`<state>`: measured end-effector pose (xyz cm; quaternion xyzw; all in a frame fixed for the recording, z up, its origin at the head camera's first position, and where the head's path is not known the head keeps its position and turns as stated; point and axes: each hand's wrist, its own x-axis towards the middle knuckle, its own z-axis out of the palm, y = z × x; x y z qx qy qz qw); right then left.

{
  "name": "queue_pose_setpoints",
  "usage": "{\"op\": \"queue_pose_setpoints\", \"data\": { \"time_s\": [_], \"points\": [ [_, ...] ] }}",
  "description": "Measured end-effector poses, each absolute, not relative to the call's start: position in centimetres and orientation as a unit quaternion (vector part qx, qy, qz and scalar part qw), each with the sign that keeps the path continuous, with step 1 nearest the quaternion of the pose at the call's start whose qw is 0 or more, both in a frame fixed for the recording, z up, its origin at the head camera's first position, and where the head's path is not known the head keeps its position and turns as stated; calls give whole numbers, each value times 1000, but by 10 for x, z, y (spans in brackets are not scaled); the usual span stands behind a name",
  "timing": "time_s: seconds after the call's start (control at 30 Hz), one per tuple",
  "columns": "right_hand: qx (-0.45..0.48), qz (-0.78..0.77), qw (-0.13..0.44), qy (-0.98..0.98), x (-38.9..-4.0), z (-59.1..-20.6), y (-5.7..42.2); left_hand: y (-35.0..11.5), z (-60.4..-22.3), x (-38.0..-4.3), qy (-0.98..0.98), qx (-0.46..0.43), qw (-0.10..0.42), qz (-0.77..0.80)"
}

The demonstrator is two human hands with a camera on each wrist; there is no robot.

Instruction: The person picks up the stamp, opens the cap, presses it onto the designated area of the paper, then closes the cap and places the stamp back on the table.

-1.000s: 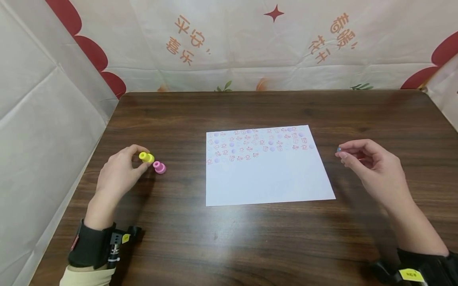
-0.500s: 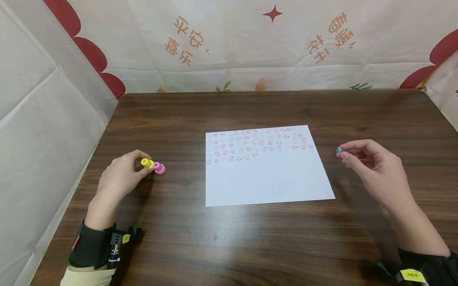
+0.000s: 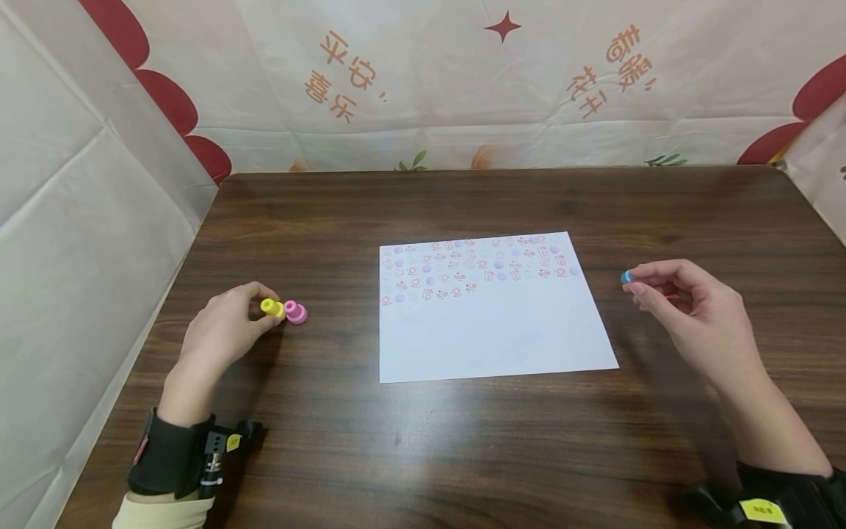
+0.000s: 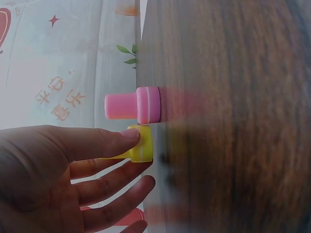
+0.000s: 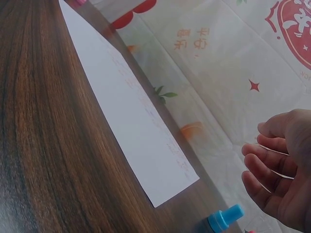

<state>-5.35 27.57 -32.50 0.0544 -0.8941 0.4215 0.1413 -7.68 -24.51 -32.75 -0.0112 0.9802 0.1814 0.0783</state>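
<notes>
My left hand (image 3: 225,327) pinches a yellow stamp (image 3: 272,307) between thumb and fingers, low at the tabletop. Whether its base touches the wood I cannot tell. Right beside it stands a pink stamp (image 4: 130,105), upright on the table. Over on the right, a blue stamp (image 5: 225,218) stands near my right hand (image 3: 703,316). In the right wrist view that hand's fingers are loosely bent, apart from the blue stamp. A small red bit (image 3: 673,296) shows under the hand, mostly hidden.
A white sheet of paper (image 3: 496,330) lies mid-table between the hands, with rows of small red and purple prints along its far part. The dark wooden table (image 3: 396,455) ends at a printed cloth backdrop (image 3: 436,73). White cloth (image 3: 86,220) hangs on the left.
My left hand has lowered the yellow stamp slightly toward me, close against the pink one. The right hand has barely moved, and more of the blue stamp shows past its fingertips.
</notes>
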Motion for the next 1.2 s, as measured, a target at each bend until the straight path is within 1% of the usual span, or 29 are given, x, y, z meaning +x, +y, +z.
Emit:
{"op": "queue_pose_setpoints", "data": {
  "time_s": [0.3,0.77,1.2],
  "points": [
    [51,426,143,-892,-54,-324,277,-247,-329,-77,979,-7,96,178],
    [51,433,150,-888,-54,-324,279,-248,-332,-78,980,-1,85,179],
    [48,438,152,-885,-54,-323,280,-247,-333,-76,980,-3,86,177]
  ]
}}
